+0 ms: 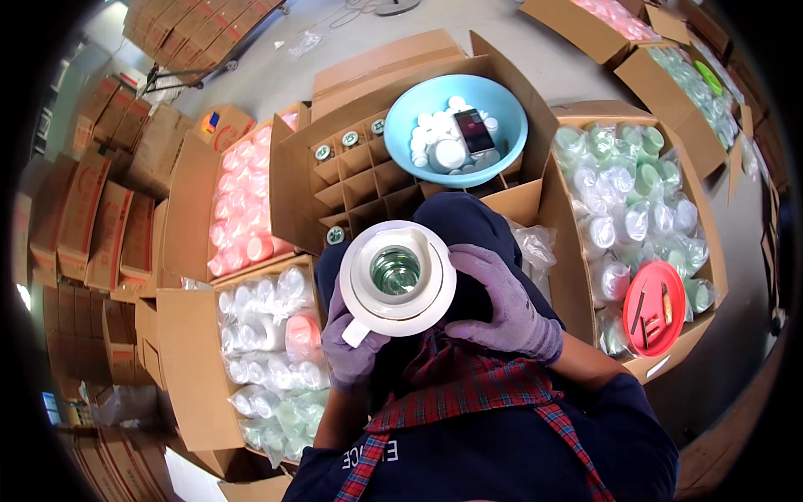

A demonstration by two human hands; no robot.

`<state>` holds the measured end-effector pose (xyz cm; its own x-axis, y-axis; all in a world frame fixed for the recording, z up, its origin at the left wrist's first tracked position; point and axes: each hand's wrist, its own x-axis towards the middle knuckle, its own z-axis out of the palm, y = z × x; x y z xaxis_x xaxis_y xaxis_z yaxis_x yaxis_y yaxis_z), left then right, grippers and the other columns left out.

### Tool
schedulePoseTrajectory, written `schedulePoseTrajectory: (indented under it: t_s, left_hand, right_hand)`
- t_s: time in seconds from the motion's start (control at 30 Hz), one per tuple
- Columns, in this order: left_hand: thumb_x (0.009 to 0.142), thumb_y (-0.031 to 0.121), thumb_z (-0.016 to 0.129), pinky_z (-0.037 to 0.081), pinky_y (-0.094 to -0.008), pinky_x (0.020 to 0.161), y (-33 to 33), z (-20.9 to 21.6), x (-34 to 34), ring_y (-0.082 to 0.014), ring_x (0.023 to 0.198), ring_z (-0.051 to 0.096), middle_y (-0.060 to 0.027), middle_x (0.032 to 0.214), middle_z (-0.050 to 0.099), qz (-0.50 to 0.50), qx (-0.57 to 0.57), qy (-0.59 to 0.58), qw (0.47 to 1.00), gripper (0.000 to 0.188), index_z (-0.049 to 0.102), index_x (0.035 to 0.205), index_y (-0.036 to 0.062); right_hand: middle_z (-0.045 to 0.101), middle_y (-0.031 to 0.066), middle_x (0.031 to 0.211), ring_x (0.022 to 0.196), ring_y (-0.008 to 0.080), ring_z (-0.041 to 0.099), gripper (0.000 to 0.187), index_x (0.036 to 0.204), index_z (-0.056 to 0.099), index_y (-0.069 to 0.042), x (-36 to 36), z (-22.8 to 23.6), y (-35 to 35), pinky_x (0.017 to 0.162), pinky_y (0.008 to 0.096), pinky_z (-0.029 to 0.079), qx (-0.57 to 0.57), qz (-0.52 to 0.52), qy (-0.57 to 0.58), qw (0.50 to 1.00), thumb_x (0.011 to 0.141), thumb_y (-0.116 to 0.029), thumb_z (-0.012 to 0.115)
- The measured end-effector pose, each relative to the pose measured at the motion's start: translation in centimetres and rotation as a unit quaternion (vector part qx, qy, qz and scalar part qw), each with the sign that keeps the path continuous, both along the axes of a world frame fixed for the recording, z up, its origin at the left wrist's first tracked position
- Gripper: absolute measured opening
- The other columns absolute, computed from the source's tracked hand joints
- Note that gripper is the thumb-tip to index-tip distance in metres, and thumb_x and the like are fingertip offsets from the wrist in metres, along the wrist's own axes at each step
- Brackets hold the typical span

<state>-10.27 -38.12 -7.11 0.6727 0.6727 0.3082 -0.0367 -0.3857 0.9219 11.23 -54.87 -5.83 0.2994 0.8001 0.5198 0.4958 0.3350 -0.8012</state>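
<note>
A: Jug (pixel 398 308) status?
B: White, roughly upright, over the lap (pixel 456 217), mouth up. Left hand (pixel 351 356) curls round its side by the handle (pixel 355 332), fingertips hidden. Right hand (pixel 508 314) loosely cupped at the opposite rim (can't confirm contact).
A: Handling?
B: Probably light, stiff shell, a bit slick. Liner (pixel 395 272) looks like glass, so fragile; hold body and handle.

hands (pixel 512 311) 2 | jug (pixel 397 308) 1 | basin (pixel 406 107) 1 | silvery tops (pixel 350 139) 4, perhaps more
</note>
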Motion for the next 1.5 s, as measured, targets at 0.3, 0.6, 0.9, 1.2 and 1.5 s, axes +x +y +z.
schedulePoseTrajectory:
  t_s: [0.3, 0.6, 0.9, 1.2, 1.5]
  left_hand:
    - [0.076, 0.025, 0.087, 0.041, -0.0400, 0.109, -0.5, -0.4, 1.4, -0.0352, 0.139, 0.046, -0.0226, 0.156, 0.039, -0.015, -0.056, -0.045, 0.997, 0.047, 0.073, 0.106, -0.0083]
    - [0.087, 0.019, 0.078, 0.041, -0.0354, 0.106, 0.2, -8.2, 1.8, -0.0262, 0.135, 0.049, -0.0171, 0.154, 0.043, 0.050, -0.221, -0.012, 0.974, 0.041, 0.068, 0.117, -0.0070]
    - [0.087, 0.019, 0.080, 0.044, -0.0331, 0.100, 0.9, -6.4, 4.2, -0.0253, 0.129, 0.055, -0.0174, 0.152, 0.046, 0.091, -0.197, 0.060, 0.974, 0.034, 0.072, 0.107, -0.0067]
    - [0.091, 0.010, 0.073, 0.046, -0.0330, 0.101, 0.4, -8.6, 3.6, -0.0236, 0.127, 0.057, -0.0120, 0.143, 0.054, 0.079, -0.189, 0.023, 0.979, 0.029, 0.069, 0.118, -0.0025]
    - [0.087, 0.011, 0.077, 0.042, -0.0336, 0.104, 0.8, -5.7, 4.3, -0.0272, 0.132, 0.053, -0.0163, 0.154, 0.041, 0.074, -0.197, 0.054, 0.976, 0.027, 0.073, 0.108, -0.0036]
  right_hand:
    - [0.056, 0.0198, 0.133, 0.124, 0.0365, 0.055, 0.066, 0.134, 0.053, -0.001, 0.9, -1.2, 1.5, 0.105, 0.0423, 0.045, 0.008, -0.004, 0.023, 1.000, 0.077, -0.014, 0.083]
    - [0.066, 0.0130, 0.116, 0.109, 0.0321, 0.063, 0.031, 0.115, 0.067, -0.010, 16.5, -7.5, 9.4, 0.095, 0.0417, 0.050, -0.221, -0.253, -0.137, 0.932, 0.085, -0.013, 0.069]
    - [0.068, 0.0083, 0.119, 0.113, 0.0269, 0.064, 0.026, 0.114, 0.071, -0.016, 21.9, -19.3, 34.6, 0.090, 0.0445, 0.050, -0.444, -0.031, -0.529, 0.723, 0.091, -0.019, 0.059]
    - [0.058, 0.0162, 0.120, 0.105, 0.0277, 0.059, 0.052, 0.132, 0.059, -0.005, 20.0, -6.9, 27.7, 0.093, 0.0350, 0.050, -0.258, 0.013, -0.062, 0.964, 0.082, -0.019, 0.064]
    - [0.053, 0.0151, 0.140, 0.135, 0.0382, 0.045, 0.057, 0.141, 0.054, -0.015, 9.4, -0.5, 17.4, 0.114, 0.0547, 0.032, -0.090, 0.236, -0.223, 0.941, 0.091, -0.040, 0.065]
